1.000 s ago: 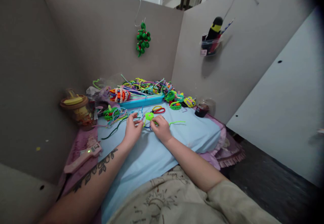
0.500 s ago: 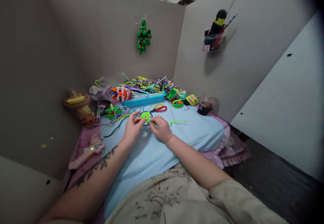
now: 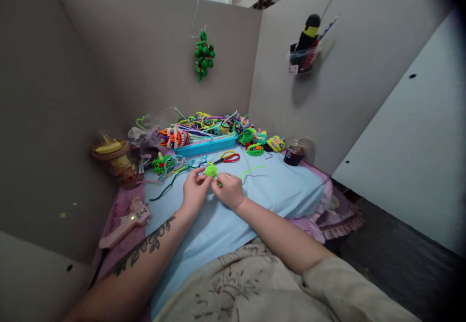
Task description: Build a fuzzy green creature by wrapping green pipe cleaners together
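Observation:
A small round piece of bright green pipe cleaner (image 3: 210, 170) with a pinkish middle is held above the blue cloth (image 3: 284, 188). My left hand (image 3: 195, 186) pinches it at its left edge. Close by on the right, my right hand (image 3: 229, 189) is closed, its fingers on the green pipe-cleaner strand at the lower right of the round piece. A loose green strand (image 3: 253, 168) sticks out beyond my right hand. Scissors (image 3: 229, 157) with red and yellow handles lie just behind my hands.
A blue tray (image 3: 207, 146) of pipe cleaners stands at the back among finished colourful pieces (image 3: 255, 149). On the left are a lidded cup (image 3: 122, 159) and a pink glue gun (image 3: 127, 225). A dark-filled cup (image 3: 294, 154) stands right. Grey panels (image 3: 160, 55) surround the table.
Both hands have shifted slightly lower, with the round green piece tilted. My right hand has turned and curled tighter near the piece. The view has moved slightly.

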Tool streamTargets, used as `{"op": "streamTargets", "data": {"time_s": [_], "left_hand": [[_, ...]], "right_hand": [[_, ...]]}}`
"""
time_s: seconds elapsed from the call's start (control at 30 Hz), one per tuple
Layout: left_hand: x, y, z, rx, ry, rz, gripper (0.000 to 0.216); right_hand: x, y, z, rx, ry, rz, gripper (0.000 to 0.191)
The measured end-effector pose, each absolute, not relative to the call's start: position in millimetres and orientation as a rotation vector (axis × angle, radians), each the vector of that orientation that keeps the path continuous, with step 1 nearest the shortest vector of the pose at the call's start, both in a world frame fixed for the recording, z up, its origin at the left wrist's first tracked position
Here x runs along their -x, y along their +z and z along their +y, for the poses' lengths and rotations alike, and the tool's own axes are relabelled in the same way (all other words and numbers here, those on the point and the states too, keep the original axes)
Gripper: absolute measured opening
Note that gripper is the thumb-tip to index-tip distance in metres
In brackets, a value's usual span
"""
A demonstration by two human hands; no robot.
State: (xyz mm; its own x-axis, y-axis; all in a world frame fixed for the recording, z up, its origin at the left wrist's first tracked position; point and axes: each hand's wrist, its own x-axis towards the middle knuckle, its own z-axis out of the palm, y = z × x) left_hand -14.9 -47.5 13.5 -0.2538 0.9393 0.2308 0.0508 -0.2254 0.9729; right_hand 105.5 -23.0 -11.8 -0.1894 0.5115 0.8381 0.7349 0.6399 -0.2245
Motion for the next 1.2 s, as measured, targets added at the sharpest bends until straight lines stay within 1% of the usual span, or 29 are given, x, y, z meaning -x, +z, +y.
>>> {"op": "streamTargets", "data": {"time_s": [0.23,0.4,0.53,0.73,0.83,0.87,0.93,1.07,1.2], "left_hand": [[15.5,13.5,-48.7,-1.303,1.531,1.344,0.047],[15.9,13.3,-48.3,-1.268,1.511,1.281,0.053],[17.2,17.5,-47.6,-1.189,1.533,1.192,0.055],[17.1,21.9,-46.7,-0.895,1.567,1.012,0.047],[17.1,22.8,-47.1,-0.797,1.581,0.924,0.046],[17.8,22.9,-46.8,-0.782,1.576,0.891,0.047],[20.0,22.8,-45.6,-0.769,1.550,0.826,0.048],[24.9,22.8,-42.8,-0.793,1.495,0.776,0.049],[25.2,22.7,-43.7,-0.817,1.423,0.755,0.048]], "right_hand": [[-103.1,-12.1,-21.2,1.000,-0.318,-1.863,0.018],[-103.1,-13.1,-21.8,0.973,-0.268,-1.901,0.018],[-104.6,-12.6,-21.8,0.908,-0.121,-1.927,0.015],[-106.2,-8.6,-23.1,0.796,0.161,-1.896,0.007],[-107.9,-6.8,-24.0,0.760,0.325,-1.831,0.016],[-108.7,-5.9,-24.1,0.740,0.353,-1.823,0.016],[-110.6,-3.7,-23.9,0.711,0.327,-1.813,0.012],[-113.4,0.2,-22.9,0.758,0.143,-1.762,0.016],[-113.7,1.3,-22.9,0.772,0.087,-1.793,0.014]]}}
